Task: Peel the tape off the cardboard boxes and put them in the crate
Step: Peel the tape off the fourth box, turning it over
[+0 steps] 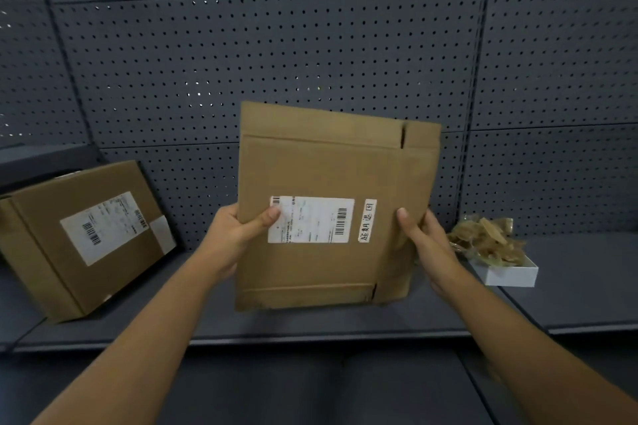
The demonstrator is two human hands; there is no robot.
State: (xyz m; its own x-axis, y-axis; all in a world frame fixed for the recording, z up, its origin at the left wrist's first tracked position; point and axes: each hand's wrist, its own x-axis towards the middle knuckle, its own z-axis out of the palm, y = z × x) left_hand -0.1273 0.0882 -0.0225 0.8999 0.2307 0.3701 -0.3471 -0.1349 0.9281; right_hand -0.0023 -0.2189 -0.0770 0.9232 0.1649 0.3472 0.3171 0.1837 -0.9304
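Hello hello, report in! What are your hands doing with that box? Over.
Left hand and right hand grip the flattened box by its sides, upright above the shelf. Second box waits left. Nothing blocking.

This looks like a stockroom or shop backroom. Grey perforated metal panels (276, 55) form the back wall behind a grey metal shelf (310, 324), as in retail racking. A cardboard box (86, 238) with a barcoded shipping label (107, 228) sits near the shelf's left edge, and a white tray (511, 274) heaped with crumpled tape (486, 240) sits toward the right.
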